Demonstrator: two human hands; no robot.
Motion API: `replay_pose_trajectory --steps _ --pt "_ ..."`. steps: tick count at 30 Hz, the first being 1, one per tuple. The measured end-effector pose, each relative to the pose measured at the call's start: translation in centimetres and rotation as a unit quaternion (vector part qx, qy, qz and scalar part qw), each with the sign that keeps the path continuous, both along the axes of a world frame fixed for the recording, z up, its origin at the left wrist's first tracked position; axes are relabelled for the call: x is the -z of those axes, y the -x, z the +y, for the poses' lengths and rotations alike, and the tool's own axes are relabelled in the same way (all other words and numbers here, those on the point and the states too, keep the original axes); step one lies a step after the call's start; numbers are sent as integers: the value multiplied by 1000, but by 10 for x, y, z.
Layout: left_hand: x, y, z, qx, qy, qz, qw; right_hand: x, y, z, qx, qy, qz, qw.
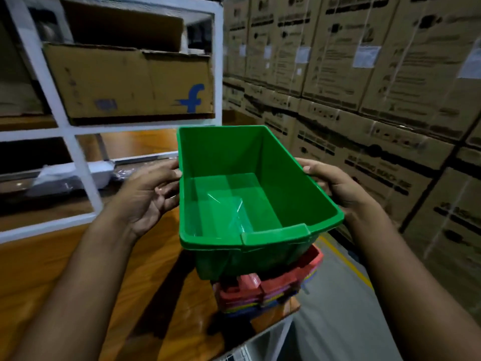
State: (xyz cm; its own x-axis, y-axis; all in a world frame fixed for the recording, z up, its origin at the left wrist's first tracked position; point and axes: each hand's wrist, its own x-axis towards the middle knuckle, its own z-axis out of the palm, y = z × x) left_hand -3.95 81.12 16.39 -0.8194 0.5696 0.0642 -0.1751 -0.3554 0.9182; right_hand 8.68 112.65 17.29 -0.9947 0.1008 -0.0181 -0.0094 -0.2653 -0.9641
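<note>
An empty green plastic bin [299, 178] is held up in front of me, above a stack of nested bins [273, 287] in red and other colours. My left hand [153, 194] is at the bin's left wall, thumb on the rim and fingers curled under the edge. My right hand [330, 183] grips the right rim, thumb on top and fingers hidden behind the wall. The bin tilts slightly toward me.
The stack stands near the right corner of a wooden table [78, 269]. A white metal shelf frame [78, 131] behind it holds a cardboard box [130, 82] with a blue logo. A wall of stacked cartons [364, 74] fills the right side, with grey floor [338, 321] below.
</note>
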Motion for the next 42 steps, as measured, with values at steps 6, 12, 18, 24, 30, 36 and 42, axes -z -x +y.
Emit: replay_pose_trajectory --steps 6,12,18,24,30,36,42 --pt "23 -22 23 -133 16 -37 990 27 17 19 -56 14 -10 998" --pt "29 -37 39 -230 26 -37 972 57 41 53 -100 39 -8 994" --pt "27 -46 52 -253 47 -26 966 65 45 69 -108 60 -4 992" --pt "22 -44 57 -275 93 -24 957 58 43 71 -84 105 -13 991" --pt "57 -42 54 -281 166 -69 943 77 49 67 -72 103 -28 992" --pt "87 -45 53 -270 206 -74 938 105 43 58 -40 84 -68 993" --pt "102 -49 50 -268 226 -78 933 115 41 62 -29 22 -77 996"
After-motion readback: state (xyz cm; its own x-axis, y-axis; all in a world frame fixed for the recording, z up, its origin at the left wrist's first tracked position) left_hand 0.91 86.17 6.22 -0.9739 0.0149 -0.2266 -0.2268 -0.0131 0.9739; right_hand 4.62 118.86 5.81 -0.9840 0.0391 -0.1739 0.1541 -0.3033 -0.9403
